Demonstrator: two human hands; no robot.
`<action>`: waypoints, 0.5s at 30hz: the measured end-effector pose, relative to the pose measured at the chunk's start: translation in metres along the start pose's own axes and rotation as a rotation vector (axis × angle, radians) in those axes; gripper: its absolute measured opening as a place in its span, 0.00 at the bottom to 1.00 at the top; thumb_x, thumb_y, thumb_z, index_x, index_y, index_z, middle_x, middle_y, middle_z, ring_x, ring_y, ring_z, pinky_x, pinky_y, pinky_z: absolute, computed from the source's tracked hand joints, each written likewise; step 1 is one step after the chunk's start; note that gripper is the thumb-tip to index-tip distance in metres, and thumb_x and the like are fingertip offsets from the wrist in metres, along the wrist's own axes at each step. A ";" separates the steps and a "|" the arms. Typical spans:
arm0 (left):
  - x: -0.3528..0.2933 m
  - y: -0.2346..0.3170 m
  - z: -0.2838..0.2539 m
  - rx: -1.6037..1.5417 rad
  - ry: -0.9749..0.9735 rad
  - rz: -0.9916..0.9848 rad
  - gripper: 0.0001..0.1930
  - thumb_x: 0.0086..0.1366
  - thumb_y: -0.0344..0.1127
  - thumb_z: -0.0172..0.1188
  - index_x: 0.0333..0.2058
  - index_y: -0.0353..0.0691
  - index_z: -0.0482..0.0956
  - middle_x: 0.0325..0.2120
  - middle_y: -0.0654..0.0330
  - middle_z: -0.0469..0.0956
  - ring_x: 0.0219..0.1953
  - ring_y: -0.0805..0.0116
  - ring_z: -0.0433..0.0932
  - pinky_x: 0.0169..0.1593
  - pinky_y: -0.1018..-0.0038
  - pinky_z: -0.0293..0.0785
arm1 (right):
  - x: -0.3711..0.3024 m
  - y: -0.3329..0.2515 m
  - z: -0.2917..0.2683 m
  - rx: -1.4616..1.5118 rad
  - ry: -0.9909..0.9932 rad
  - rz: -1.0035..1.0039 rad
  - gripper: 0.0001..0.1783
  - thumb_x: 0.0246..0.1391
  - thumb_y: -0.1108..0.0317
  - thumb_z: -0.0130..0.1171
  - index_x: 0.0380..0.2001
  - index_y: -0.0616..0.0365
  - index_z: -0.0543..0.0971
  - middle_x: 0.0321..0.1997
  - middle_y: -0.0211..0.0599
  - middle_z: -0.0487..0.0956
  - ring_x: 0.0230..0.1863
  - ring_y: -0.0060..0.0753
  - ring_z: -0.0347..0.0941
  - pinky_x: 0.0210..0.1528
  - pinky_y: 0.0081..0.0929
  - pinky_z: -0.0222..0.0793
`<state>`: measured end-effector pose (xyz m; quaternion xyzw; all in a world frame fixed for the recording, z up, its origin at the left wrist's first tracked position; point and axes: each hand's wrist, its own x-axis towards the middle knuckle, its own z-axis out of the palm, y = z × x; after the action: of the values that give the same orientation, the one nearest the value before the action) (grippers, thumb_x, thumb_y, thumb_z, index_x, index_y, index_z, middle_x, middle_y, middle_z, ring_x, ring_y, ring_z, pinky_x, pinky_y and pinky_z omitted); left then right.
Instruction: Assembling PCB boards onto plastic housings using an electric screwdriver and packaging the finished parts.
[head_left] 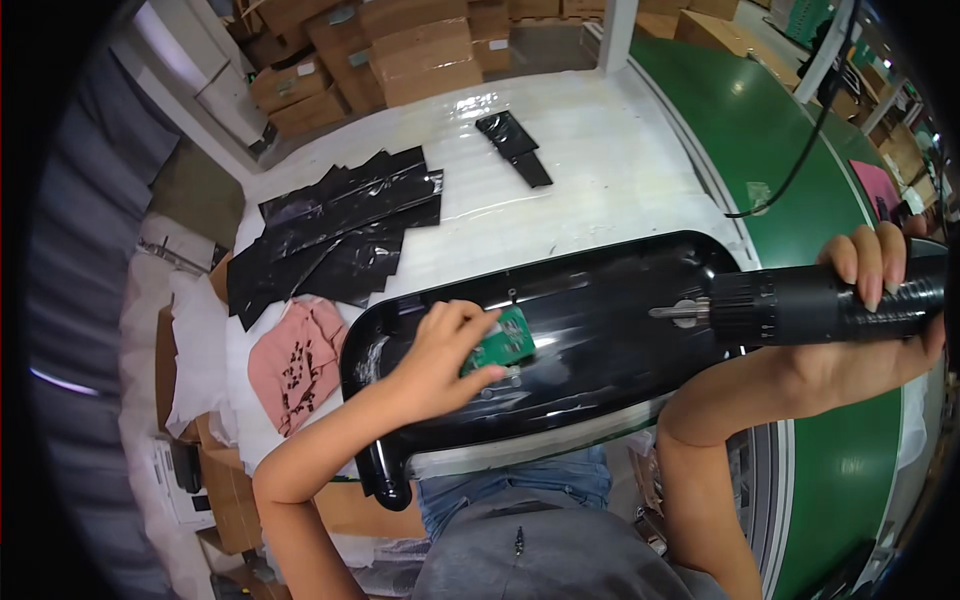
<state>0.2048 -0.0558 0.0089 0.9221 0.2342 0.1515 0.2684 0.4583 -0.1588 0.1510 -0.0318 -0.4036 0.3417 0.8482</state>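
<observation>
My left hand [436,358] pinches a small green circuit board [506,340] by its edges, thumb on the near side and fingers on the far side. The board lies at or just over the inside of a long, glossy black plastic shell [600,370]. Whether it touches the shell I cannot tell. My right hand [872,268] is wrapped round a black electric screwdriver [790,305]. Its metal bit [672,312] points left over the shell's right part. Small posts [512,296] stand in the shell near the board.
A pink cloth [270,365] with small dark pieces, probably screws, lies left of the shell. Behind it are flat black plastic bags [340,225]; another black bagged piece [515,148] lies farther back on the white table [590,190]. A green surface [740,130] runs along the right, with a black cable [815,130].
</observation>
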 end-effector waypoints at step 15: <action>-0.015 -0.009 0.015 0.080 -0.028 0.011 0.27 0.42 0.34 0.60 0.43 0.32 0.64 0.36 0.52 0.61 0.38 0.57 0.60 0.42 0.69 0.55 | -0.057 0.057 0.001 -0.076 0.104 0.099 0.27 0.48 0.52 0.43 0.43 0.65 0.59 0.23 0.33 0.60 0.20 0.24 0.55 0.27 0.24 0.55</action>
<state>0.1947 -0.0629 -0.0105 0.9353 0.2313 0.1303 0.2340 0.4014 -0.1498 0.0949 -0.1018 -0.3695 0.3654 0.8483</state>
